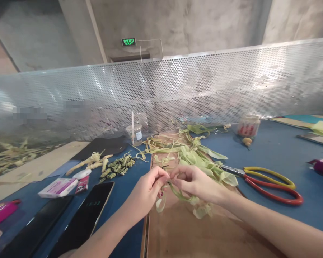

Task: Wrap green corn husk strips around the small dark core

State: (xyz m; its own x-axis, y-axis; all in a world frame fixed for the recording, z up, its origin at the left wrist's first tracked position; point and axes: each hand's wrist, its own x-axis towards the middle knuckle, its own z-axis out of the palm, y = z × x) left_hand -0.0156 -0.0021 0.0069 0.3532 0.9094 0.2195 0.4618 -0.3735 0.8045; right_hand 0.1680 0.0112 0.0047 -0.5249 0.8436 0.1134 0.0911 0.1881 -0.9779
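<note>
Both hands meet over a brown wooden board (174,233) in the middle of the table. My left hand (148,188) is closed, thumb and fingers pinched on a thin green strip of corn husk (181,195). Pinched against it, my right hand (196,182) grips the same strip, whose loose curled ends hang below the fingers. The exact point of grip is hidden by the fingertips. Behind them lies a pile of pale green corn husks (195,157). Scissors (274,193) with one yellow and one red handle rest right of the board, blades toward the husks.
On the blue table (220,132) at left are two dark phones (83,218), a small white-purple box (57,188), ginger-like roots (94,161) and small green braided pieces (120,165). A plastic cup (134,134) and a jar (248,125) stand before a perforated metal screen (177,89).
</note>
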